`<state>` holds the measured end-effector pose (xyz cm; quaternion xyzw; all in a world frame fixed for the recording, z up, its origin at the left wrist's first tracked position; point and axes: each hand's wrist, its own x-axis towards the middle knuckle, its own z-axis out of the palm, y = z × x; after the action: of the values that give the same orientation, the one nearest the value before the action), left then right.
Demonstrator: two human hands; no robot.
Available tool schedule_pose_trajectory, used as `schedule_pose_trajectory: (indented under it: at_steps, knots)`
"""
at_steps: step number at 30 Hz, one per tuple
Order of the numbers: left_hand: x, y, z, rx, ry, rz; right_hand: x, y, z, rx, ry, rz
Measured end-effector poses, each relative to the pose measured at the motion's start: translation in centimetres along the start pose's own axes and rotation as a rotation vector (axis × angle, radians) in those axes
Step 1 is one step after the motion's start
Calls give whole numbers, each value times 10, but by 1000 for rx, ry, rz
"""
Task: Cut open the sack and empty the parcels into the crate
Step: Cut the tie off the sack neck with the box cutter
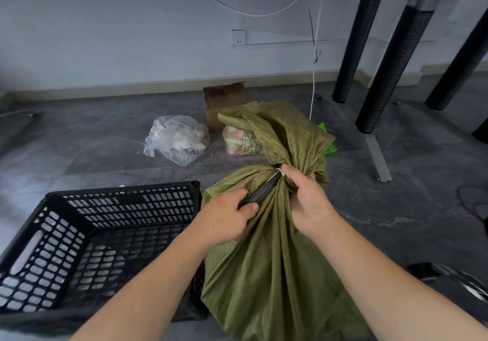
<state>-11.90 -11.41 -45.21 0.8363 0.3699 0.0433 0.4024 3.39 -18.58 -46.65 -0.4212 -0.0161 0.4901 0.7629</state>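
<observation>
An olive-green woven sack [266,266] stands on the floor in front of me, its neck gathered and bound by a white tie [279,173]. My left hand [224,216] grips a dark utility knife [260,191] whose tip lies against the tie. My right hand [307,198] pinches the gathered neck just right of the tie. The loose top of the sack flops away behind my hands. A black perforated plastic crate [55,237] sits to the left of the sack, touching it, with nothing visible inside. The parcels are hidden inside the sack.
On the grey floor behind lie a clear plastic bag of scraps [177,138], a printed bag [241,141] and an open cardboard box [224,100]. Black table legs [390,68] stand at the right. A white cable [313,87] hangs down the wall.
</observation>
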Motion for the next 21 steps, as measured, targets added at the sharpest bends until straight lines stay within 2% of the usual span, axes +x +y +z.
schedule_pose_trajectory:
  at_steps: [9, 21]
  knots:
    - [4, 2, 6, -47, -31, -37, 0, 9, -3, 28, -1, -25]
    - [6, 3, 19, -308, -63, -100, 1, 10, 3, 47, 51, -76]
